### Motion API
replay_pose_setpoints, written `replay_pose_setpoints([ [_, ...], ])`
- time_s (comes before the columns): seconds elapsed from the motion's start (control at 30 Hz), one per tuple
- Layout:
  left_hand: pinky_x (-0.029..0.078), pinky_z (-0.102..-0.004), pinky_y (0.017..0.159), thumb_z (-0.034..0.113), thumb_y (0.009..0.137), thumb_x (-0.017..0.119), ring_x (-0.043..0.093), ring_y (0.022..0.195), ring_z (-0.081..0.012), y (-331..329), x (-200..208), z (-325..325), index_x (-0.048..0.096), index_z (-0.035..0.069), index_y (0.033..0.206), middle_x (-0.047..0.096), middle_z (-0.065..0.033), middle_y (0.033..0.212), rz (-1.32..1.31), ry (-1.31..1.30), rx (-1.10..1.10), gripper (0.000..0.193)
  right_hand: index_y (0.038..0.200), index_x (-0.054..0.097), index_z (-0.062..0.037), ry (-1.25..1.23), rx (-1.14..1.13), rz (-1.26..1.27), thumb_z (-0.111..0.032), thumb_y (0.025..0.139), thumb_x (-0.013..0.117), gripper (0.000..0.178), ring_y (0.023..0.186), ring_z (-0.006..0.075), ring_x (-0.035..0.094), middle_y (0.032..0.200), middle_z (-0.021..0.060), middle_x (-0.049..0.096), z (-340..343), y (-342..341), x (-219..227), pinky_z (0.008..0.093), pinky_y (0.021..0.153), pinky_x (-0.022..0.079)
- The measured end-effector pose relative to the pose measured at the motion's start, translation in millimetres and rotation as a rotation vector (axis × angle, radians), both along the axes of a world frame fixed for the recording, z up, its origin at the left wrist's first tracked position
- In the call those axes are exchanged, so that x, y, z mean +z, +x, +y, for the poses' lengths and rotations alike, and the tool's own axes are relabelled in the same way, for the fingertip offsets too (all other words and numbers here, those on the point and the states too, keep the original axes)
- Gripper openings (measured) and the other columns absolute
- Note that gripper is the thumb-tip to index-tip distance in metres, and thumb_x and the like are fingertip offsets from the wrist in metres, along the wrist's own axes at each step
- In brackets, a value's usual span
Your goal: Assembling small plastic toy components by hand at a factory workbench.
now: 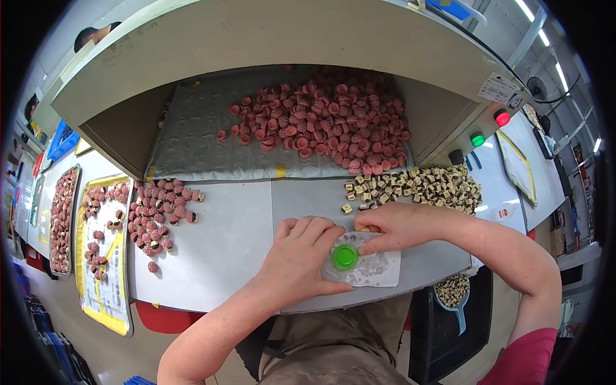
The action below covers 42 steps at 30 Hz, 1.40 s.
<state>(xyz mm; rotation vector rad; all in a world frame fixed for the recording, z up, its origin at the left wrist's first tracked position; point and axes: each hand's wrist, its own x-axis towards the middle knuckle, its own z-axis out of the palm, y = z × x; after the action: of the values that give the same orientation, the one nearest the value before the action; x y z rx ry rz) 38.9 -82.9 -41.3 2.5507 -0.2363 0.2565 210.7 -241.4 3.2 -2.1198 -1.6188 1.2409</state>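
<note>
Both hands — left hand (301, 253), right hand (388, 228) — pinch the green cap (344, 256); a slip could knock nearby beige parts (417, 183) off the desk (224, 250).

Person is wearing a red short sleeve (527, 359) on the right arm and khaki trousers (333, 350). Forearms and both hands are showing bare, no gloves.

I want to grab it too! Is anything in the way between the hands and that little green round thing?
No, nothing visible. The left hand and the right hand both already touch the green round piece, which sits on a small white sheet. The pile of pale small parts lies farther back, off to the side.
</note>
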Motion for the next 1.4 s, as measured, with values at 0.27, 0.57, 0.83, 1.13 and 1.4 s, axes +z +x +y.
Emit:
replay_pose_setpoints([
  [0.27,0.033,-0.0391,0.094,0.049,0.058,0.079,0.047,0.107,-0.0258,1,-1,0,0.053,0.007,0.118,0.049,-0.0072,0.111,0.000,-0.001,0.001,0.077,0.094,0.051,-0.0029,-0.008,-0.002,-0.036,-0.038,0.086,0.063,0.038,0.069,0.0258,0.053,0.074,0.0116,0.052,0,-3,4,0.0382,0.062,0.041],
  [0.57,0.035,-0.0388,0.092,0.047,0.056,0.080,0.048,0.106,-0.0246,1,1,0,0.054,0.007,0.117,0.050,-0.0056,0.111,-0.004,0.007,0.005,0.076,0.094,0.051,-0.0028,0.002,-0.009,-0.051,-0.037,0.086,0.063,0.037,0.071,0.0264,0.055,0.076,0.0121,0.053,0,-6,7,0.0389,0.063,0.041],
  [0.83,0.035,-0.0385,0.092,0.046,0.057,0.080,0.049,0.106,-0.0248,-2,0,-3,0.054,0.007,0.117,0.051,-0.0062,0.111,-0.003,0.020,0.008,0.077,0.092,0.050,-0.0031,0.040,-0.030,-0.031,-0.036,0.085,0.063,0.036,0.069,0.0253,0.054,0.075,0.0114,0.053,-5,-9,4,0.0381,0.062,0.041],
  [1.13,0.033,-0.0406,0.096,0.043,0.059,0.080,0.044,0.115,-0.0285,-20,2,0,0.051,0.003,0.121,0.048,-0.0116,0.118,-0.064,0.055,0.091,0.078,0.090,0.051,-0.0054,-0.125,-0.068,0.008,-0.037,0.085,0.064,0.035,0.066,0.0151,0.046,0.072,0.0040,0.048,0,-9,3,0.0324,0.058,0.038],
  [1.4,0.033,-0.0418,0.100,0.040,0.062,0.079,0.040,0.121,-0.0312,-44,4,21,0.048,0.002,0.126,0.045,-0.0153,0.125,0.127,-0.036,0.224,0.081,0.094,0.053,-0.0058,-0.116,-0.113,-0.021,-0.035,0.086,0.065,0.033,0.068,0.0124,0.046,0.073,0.0008,0.049,0,-22,0,0.0305,0.059,0.039],
])
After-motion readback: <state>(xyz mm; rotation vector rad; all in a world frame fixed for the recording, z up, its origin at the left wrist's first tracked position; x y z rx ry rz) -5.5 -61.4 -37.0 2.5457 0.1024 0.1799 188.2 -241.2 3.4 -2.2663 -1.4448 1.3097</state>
